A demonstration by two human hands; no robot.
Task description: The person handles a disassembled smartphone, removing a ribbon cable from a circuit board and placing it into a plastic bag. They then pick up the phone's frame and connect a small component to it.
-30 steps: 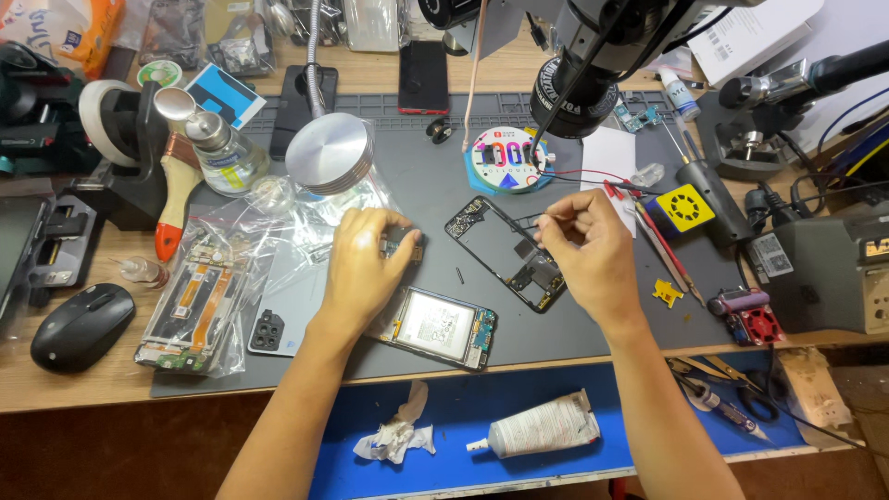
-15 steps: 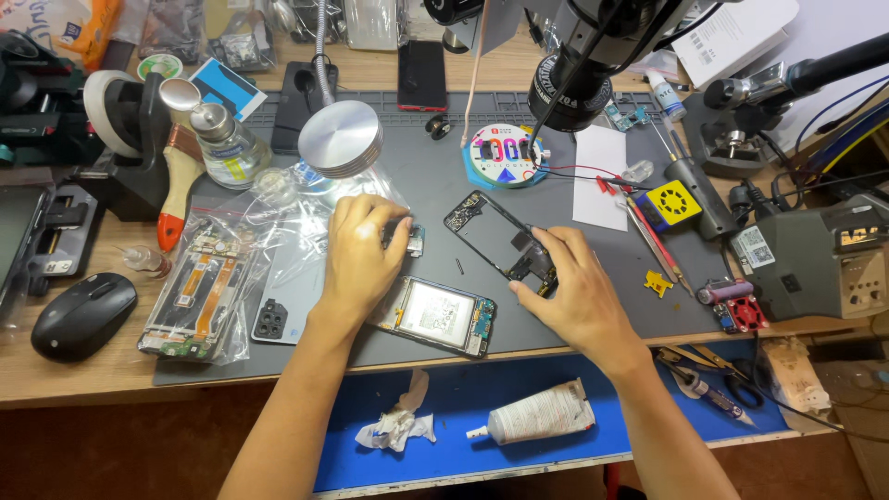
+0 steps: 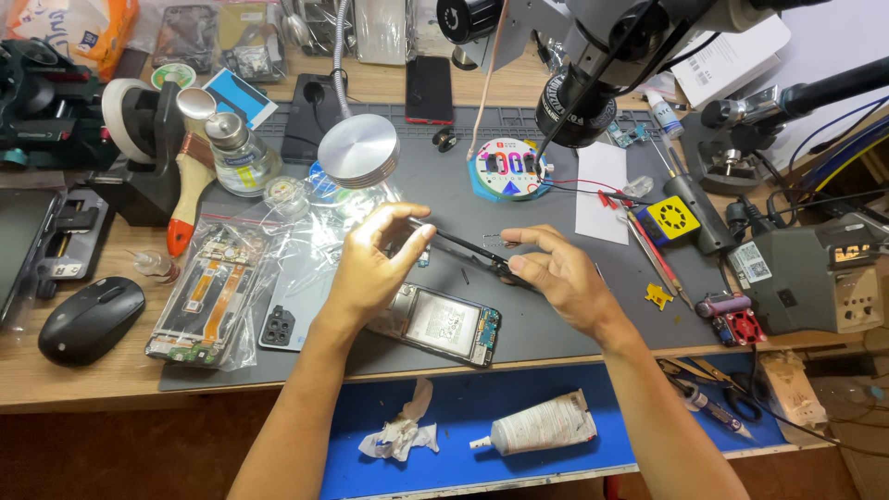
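Black phone frame (image 3: 463, 248) now lifted off worktop (image 3: 537, 324), pinched between left hand (image 3: 375, 268) and right hand (image 3: 556, 273), tilted toward four o'clock.

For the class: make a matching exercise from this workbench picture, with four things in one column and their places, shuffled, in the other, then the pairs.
Things:
1. computer mouse
2. glue tube
3. black phone frame
4. opened phone

Places:
A. lifted between both hands
B. on the blue mat at the near edge
C. on the wooden desk, far left
D. flat on the grey mat, under the hands

Pairs: 1-C, 2-B, 3-A, 4-D
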